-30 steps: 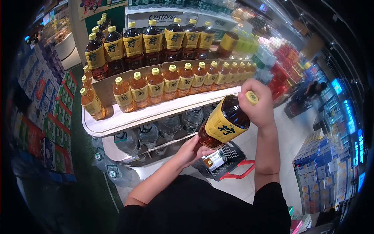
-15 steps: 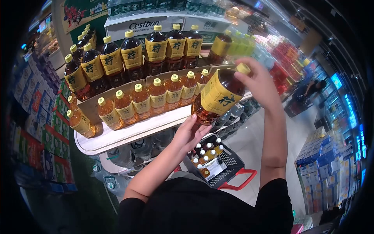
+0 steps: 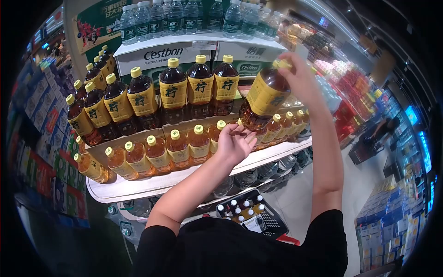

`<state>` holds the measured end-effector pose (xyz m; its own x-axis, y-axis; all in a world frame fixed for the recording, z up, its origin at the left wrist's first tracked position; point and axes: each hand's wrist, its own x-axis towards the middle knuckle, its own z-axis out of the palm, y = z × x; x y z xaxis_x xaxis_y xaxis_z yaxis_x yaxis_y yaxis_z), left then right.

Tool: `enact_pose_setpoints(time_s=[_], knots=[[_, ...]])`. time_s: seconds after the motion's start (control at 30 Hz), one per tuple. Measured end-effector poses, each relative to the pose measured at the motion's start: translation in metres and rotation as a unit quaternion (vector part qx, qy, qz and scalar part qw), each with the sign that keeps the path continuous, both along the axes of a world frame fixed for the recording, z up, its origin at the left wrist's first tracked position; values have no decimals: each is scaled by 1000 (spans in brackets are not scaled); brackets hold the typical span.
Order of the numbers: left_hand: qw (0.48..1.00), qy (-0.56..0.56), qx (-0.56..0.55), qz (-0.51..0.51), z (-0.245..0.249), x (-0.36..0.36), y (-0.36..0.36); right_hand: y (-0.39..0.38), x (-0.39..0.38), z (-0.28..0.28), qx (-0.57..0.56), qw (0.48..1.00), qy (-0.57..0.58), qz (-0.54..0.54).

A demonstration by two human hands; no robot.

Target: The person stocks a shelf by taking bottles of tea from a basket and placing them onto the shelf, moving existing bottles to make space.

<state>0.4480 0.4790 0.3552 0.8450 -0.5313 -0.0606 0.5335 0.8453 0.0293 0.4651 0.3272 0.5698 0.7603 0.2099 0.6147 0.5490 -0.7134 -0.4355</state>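
My right hand is closed around the neck and yellow cap of a large tea bottle. The bottle has dark amber liquid and a yellow label, and it tilts over the shelf at the right end of the upper row. Palm up with fingers spread, my left hand is just below the bottle's base. Left of the held bottle stands a row of matching large bottles. Smaller amber bottles line the lower step, some partly hidden behind my left hand.
A pale wooden shelf edge runs in front of the bottles. Cestbon cartons with water bottles on top stand behind. Below is a dark shopping basket with white-capped bottles. A person is in the right aisle.
The large bottle has gone up and away from me, toward the upper row, in my right hand. My left hand has come off its base and opened. The view has shifted.
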Motion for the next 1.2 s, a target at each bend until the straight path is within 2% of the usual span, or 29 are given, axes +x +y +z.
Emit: enact_pose_setpoints(time_s=[0.13, 0.27, 0.43, 0.5, 1.0, 1.2], knots=[[998, 27, 5, 53, -3, 19, -11, -4, 35, -11, 38, 999, 19, -9], [999, 1, -30, 37, -19, 45, -11, -4, 64, -23, 50, 999, 3, 2], [997, 29, 42, 63, -6, 60, -12, -5, 96, -33, 46, 999, -9, -3], [997, 31, 32, 62, -8, 68, -13, -6, 106, -37, 49, 999, -14, -3], [993, 77, 10, 87, -19, 100, -17, 0, 151, -65, 36, 998, 24, 46], [992, 90, 8, 92, -15, 102, -14, 4, 165, -69, 13, 999, 18, 33]])
